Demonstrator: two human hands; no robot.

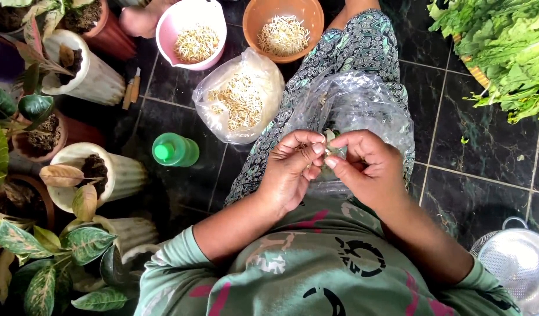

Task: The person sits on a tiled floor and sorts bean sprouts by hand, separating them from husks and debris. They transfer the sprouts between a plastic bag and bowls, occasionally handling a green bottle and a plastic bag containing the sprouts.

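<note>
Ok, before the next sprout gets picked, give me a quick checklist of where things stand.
1. Left hand and right hand meet over the lap: ok.
2. Small piece pinched between the fingers: ok; what it is, cannot tell.
3. Clear plastic bag on the lap, under the hands: ok.
4. Pink bowl and orange bowl hold sprouts, upright: ok.
5. Open bag of sprouts on the floor: ok.
6. Green bottle capped: ok.

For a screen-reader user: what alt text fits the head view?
Both hands, left hand and right hand, pinch a small sprout over a clear plastic bag on the lap. Ahead, a pink bowl, orange bowl and another bag hold sprouts.
</note>
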